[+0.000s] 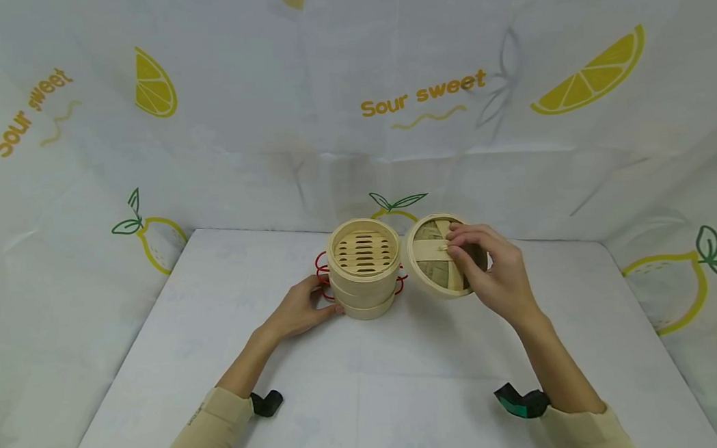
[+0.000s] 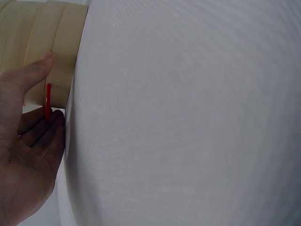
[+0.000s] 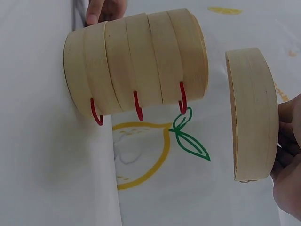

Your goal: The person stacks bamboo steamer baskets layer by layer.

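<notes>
A stack of bamboo steamer baskets [image 1: 362, 289], several tiers high, stands upright on the white table with its slatted top tier [image 1: 365, 253] uncovered. Red loops [image 3: 138, 106] stick out from the sides of its tiers. My left hand [image 1: 302, 310] holds the stack low on its left side; in the left wrist view the thumb [image 2: 35, 73] lies against the wall, and the fingers reach round by a red loop. Just right of the stack, my right hand [image 1: 490, 260] pinches the woven steamer lid [image 1: 430, 247] at its middle. The lid is raised, tilted and apart from the baskets.
The white table [image 1: 369, 401] ends at a pale sheet wall [image 1: 238, 170] printed with lemons and words, close behind the stack. Black devices [image 1: 266, 402] sit at both wrists beside the beige sleeves.
</notes>
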The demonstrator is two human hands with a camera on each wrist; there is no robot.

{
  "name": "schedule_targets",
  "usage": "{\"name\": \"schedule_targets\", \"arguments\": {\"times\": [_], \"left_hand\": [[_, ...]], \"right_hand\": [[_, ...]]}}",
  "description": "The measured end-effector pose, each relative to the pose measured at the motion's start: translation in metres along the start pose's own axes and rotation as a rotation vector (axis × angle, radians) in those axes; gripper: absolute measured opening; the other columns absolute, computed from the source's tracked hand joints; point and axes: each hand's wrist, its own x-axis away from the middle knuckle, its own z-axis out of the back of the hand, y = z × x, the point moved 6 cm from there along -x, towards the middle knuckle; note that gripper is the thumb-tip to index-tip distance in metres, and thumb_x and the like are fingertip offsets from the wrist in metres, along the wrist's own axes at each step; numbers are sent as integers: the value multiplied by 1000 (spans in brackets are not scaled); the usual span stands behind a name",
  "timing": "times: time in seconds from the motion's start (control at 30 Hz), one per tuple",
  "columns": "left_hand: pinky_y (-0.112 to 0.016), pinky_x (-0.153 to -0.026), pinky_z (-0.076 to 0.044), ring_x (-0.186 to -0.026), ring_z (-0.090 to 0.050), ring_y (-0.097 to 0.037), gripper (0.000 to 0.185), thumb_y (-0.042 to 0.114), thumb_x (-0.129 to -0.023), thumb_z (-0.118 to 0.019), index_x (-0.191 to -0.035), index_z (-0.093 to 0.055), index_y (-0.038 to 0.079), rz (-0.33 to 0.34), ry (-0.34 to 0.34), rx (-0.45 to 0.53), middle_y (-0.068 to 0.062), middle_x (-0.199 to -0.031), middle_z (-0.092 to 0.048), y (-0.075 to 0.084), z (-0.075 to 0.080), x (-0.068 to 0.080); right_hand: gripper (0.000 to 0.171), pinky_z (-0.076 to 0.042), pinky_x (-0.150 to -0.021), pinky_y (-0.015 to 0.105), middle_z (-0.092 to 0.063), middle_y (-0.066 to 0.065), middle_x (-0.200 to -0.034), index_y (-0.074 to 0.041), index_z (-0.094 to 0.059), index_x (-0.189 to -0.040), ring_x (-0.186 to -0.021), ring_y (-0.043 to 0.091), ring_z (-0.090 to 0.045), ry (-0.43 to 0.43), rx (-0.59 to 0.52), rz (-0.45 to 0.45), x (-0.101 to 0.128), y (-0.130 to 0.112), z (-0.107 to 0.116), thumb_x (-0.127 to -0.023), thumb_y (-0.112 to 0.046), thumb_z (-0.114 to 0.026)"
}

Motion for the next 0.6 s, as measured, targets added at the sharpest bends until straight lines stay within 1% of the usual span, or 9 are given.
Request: {"name": "schedule_targets", "arguments": {"times": [0.1,0.33,0.6], "left_hand": [[-50,-120,-56,-136,-69,-31,64,29,-91,-90,-142,-63,2,-5,2,2,-14,-139,-72,1,0,0],[-50,-119,-56,-136,-69,-31,64,28,-91,-90,-142,-63,2,-14,3,1,-14,-139,-72,3,1,1],[-49,-120,-55,-137,-68,-31,65,30,-91,-90,-144,-62,3,-18,-2,9,-14,-141,-72,4,2,1]], "right_hand": [[16,-53,-118,22,-77,22,-108,6,-75,-96,-123,8,-71,3,-5,16,-2,-2,-5,-88,19,-78],[11,-54,-118,23,-77,23,-108,8,-74,-96,-125,10,-72,2,-16,15,-7,-3,-12,-90,16,-78],[13,-54,-117,23,-78,22,-107,7,-74,-97,-123,16,-73,15,-53,35,-13,-7,-22,-90,17,-77]]}}
